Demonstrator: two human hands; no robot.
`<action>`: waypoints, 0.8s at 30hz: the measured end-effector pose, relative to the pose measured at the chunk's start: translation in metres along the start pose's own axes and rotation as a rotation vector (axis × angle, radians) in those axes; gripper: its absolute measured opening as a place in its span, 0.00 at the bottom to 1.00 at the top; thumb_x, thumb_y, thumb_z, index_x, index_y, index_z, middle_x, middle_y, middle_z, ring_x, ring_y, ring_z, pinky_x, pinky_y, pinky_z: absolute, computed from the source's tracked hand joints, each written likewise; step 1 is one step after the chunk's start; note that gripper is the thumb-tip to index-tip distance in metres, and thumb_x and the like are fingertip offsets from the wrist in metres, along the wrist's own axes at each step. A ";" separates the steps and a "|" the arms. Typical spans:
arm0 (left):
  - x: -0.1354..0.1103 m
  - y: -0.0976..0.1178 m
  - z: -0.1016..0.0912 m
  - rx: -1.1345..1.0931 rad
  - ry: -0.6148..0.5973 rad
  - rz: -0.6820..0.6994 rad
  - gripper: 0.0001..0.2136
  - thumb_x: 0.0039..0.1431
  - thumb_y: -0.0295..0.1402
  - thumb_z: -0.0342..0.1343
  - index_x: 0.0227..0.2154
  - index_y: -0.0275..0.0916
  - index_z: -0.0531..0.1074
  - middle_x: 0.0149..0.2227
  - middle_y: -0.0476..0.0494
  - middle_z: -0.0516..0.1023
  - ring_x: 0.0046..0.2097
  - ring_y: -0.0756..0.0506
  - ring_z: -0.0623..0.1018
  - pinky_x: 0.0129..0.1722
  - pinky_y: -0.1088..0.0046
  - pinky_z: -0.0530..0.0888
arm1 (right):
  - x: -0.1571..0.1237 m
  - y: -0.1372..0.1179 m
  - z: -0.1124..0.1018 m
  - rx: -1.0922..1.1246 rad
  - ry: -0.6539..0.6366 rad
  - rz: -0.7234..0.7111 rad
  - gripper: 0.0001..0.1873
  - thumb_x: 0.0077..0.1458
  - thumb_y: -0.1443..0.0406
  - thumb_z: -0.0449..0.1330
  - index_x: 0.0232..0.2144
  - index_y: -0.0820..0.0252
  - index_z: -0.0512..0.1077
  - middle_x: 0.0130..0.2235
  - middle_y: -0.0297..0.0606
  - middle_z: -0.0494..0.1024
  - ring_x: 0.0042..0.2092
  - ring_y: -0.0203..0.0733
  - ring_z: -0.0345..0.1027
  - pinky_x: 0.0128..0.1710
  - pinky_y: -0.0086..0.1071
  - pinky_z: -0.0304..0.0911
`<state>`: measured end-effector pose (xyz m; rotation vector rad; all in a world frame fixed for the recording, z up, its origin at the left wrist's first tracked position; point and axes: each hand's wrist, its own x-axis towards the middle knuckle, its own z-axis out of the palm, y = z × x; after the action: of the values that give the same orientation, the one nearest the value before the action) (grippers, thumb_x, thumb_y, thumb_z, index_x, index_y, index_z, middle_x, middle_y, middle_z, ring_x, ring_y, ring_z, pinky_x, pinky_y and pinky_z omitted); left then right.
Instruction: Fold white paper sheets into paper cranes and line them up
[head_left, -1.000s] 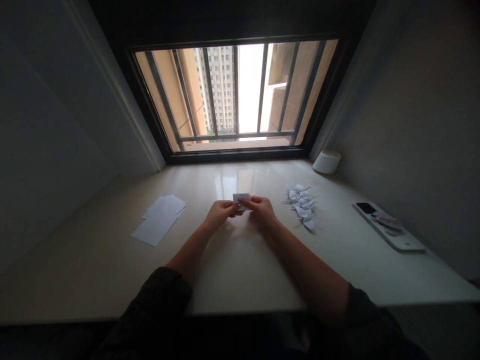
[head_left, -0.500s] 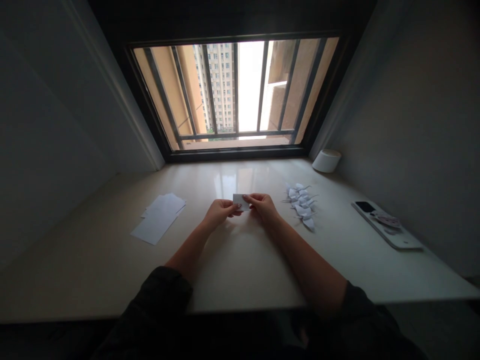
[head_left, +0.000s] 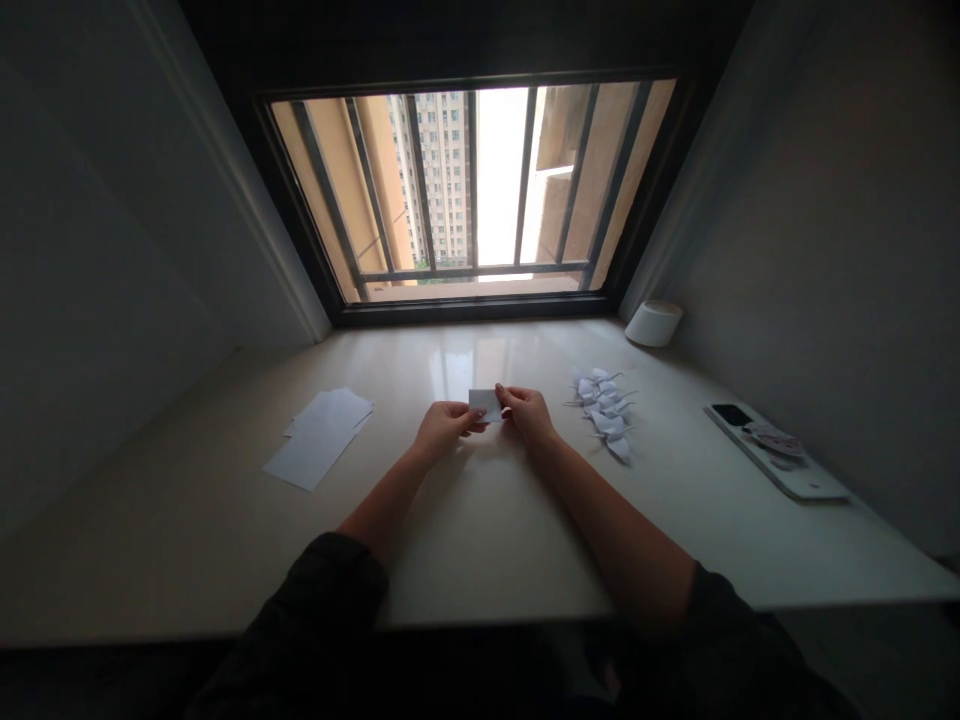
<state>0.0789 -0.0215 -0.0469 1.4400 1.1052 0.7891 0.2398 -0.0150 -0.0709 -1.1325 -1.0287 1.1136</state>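
A small folded square of white paper (head_left: 484, 402) is held between my two hands above the pale tabletop (head_left: 480, 540). My left hand (head_left: 444, 425) pinches its lower left part, thumb on top. At its right edge, my right hand (head_left: 525, 408) grips the paper between thumb and fingers. To the right of my hands lies a cluster of several folded paper cranes (head_left: 604, 412). A loose stack of white paper sheets (head_left: 321, 438) rests to the left.
A white phone (head_left: 787, 460) with a grip on its back lies near the right edge. A white cylindrical object (head_left: 654, 324) stands tilted-looking at the back right corner. Behind the tabletop is a barred window (head_left: 472, 190) in a dark frame.
My right thumb has slid from the paper's face to its upper right edge, uncovering more of the square. My left hand keeps its pinch nearly in place.
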 end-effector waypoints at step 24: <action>-0.002 0.003 -0.001 0.001 0.165 0.077 0.18 0.44 0.46 0.61 0.28 0.32 0.76 0.31 0.37 0.79 0.33 0.44 0.77 0.28 0.74 0.70 | -0.008 -0.007 0.011 -0.061 -0.013 -0.090 0.20 0.38 0.49 0.64 0.25 0.60 0.76 0.26 0.37 0.76 0.29 0.38 0.66 0.30 0.31 0.60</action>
<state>0.0783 -0.0231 -0.0437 1.4449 1.1802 0.9765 0.2293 -0.0215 -0.0625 -1.1172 -1.1197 1.0256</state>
